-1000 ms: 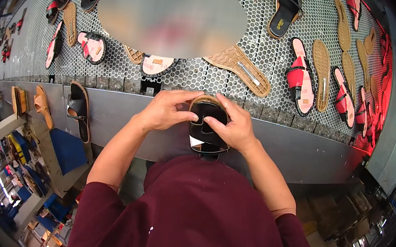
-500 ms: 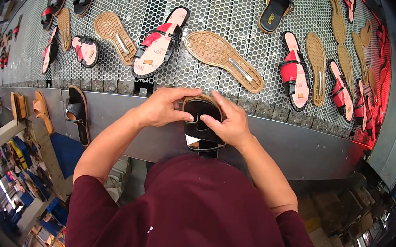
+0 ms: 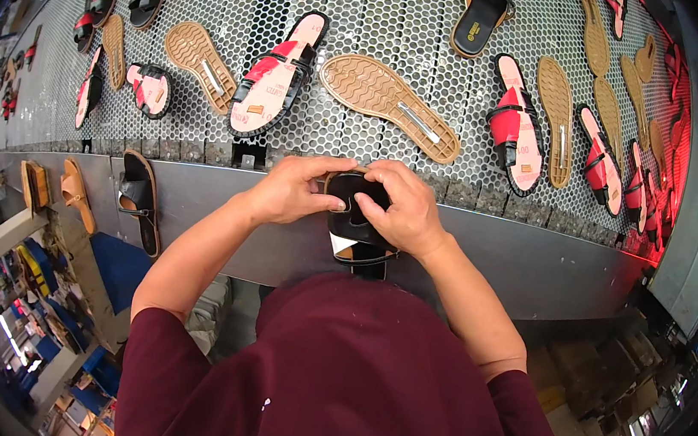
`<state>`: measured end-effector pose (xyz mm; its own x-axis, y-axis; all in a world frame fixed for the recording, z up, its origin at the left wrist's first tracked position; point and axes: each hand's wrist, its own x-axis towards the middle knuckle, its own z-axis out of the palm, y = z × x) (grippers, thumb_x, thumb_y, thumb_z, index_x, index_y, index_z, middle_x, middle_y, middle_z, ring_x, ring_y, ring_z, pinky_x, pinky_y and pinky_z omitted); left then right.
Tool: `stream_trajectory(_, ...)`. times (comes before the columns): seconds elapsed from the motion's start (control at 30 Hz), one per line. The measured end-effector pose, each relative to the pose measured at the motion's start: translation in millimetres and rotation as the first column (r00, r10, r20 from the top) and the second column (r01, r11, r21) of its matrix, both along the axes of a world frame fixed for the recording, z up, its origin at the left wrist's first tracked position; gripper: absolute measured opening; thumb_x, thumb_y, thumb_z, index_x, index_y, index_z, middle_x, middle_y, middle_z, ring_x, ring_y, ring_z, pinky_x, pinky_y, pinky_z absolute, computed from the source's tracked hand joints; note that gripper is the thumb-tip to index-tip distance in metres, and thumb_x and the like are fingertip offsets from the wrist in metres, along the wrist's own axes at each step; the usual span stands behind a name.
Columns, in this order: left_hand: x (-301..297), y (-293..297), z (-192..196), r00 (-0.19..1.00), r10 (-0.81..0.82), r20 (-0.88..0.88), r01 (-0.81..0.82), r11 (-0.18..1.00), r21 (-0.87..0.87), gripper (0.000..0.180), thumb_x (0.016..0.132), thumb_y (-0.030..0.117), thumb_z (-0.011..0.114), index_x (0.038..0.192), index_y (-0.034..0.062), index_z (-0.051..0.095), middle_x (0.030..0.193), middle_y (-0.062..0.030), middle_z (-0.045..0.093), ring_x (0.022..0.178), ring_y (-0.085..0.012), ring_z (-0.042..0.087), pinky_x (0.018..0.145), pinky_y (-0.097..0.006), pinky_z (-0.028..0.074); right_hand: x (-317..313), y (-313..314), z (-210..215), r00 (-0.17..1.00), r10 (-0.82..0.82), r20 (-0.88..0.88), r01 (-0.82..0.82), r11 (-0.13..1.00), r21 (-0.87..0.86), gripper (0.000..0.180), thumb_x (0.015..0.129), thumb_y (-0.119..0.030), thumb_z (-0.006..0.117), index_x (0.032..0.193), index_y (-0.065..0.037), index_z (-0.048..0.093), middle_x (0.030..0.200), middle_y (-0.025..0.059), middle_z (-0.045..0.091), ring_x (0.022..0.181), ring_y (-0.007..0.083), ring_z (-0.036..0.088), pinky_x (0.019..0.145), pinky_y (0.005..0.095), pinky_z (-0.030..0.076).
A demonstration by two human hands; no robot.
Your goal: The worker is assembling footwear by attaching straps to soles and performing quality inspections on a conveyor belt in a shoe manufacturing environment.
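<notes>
Between my hands, in front of my chest, is a black sandal (image 3: 362, 235) with its toe end pointing away from me. My left hand (image 3: 299, 188) grips the left side of that toe end, thumb on top and fingers round the edge. On the right side my right hand (image 3: 404, 210) presses its thumb onto the black upper, its fingers curled over the far rim. A white patch shows on the sandal's left side, and its heel end lies close to my shirt. The fingers hide much of the toe edge.
Beyond the metal ledge (image 3: 218, 229) is a perforated conveyor (image 3: 372, 14). On it lie tan outsoles (image 3: 392, 107) and red-strapped sandals with pink undersides (image 3: 274, 80). A black sandal (image 3: 138, 203) and a tan sandal (image 3: 76, 194) stand along the ledge at left. Red light falls at far right.
My right hand's fingers have shifted slightly left over the toe rim. The pieces on the conveyor sit a touch further left. My left hand has hardly moved.
</notes>
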<state>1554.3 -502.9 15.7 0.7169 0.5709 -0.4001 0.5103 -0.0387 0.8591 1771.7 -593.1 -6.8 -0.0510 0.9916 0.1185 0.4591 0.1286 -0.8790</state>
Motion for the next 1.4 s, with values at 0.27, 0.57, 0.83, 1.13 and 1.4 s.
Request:
stream_trajectory(0.27,8.6,-5.9,-0.8,1.000,0.023,-0.013,-0.023,1.000,0.015,0.062,0.076,0.015,0.084,0.134,0.0133,0.062,0.115,-0.0096,0.071,0.074,-0.0160,0.062,0.070,-0.030,0.053,8.1,-1.6,-2.9,1.000,0.004,-0.021,-0.005,1.000,-0.022,0.029,0.074,-0.012,0.079,0.095,-0.002,0.061,0.101,0.0128,0.065,0.091,0.0331,0.065,0.077,0.0408,0.054)
stream_trajectory(0.57,17.9,-14.1,-13.5,0.999,0.052,0.015,-0.052,0.998,0.032,0.062,0.078,0.009,0.084,0.136,0.0084,0.060,0.109,-0.0068,0.070,0.073,-0.0087,0.058,0.068,-0.026,0.052,15.4,-7.7,0.5,0.999,-0.025,-0.040,0.023,0.998,-0.054,0.032,0.075,-0.013,0.079,0.099,-0.001,0.062,0.104,0.0134,0.065,0.095,0.0330,0.066,0.081,0.0404,0.054)
stream_trajectory(0.83,32.2,-16.1,-4.8,0.996,0.090,-0.021,-0.091,0.995,-0.049,0.058,0.079,0.012,0.082,0.133,0.0098,0.062,0.111,-0.0100,0.072,0.079,-0.0145,0.066,0.072,-0.029,0.055,20.8,-10.3,-0.4,0.998,-0.050,-0.027,0.046,0.993,-0.113,0.032,0.077,-0.013,0.079,0.100,-0.001,0.061,0.104,0.0131,0.064,0.094,0.0333,0.065,0.081,0.0407,0.053)
stream_trajectory(1.13,40.3,-25.3,-17.2,0.995,0.095,0.015,-0.095,0.995,0.022,0.058,0.080,0.006,0.081,0.134,0.0081,0.061,0.108,-0.0063,0.070,0.071,-0.0069,0.057,0.066,-0.024,0.051,30.0,-14.6,-3.4,0.998,-0.049,-0.037,0.042,0.984,-0.171,0.029,0.078,-0.014,0.078,0.097,-0.001,0.061,0.105,0.0125,0.064,0.097,0.0327,0.065,0.083,0.0409,0.053)
stream_trajectory(1.4,47.6,-30.2,-25.0,0.993,0.106,0.046,-0.108,0.993,0.048,0.057,0.080,0.005,0.081,0.134,0.0079,0.061,0.103,-0.0036,0.069,0.069,-0.0055,0.054,0.063,-0.024,0.049,35.0,-23.1,-6.5,0.998,-0.070,0.008,0.070,0.994,-0.089,0.033,0.078,-0.015,0.078,0.104,0.000,0.064,0.110,0.0146,0.065,0.099,0.0340,0.066,0.085,0.0414,0.054)
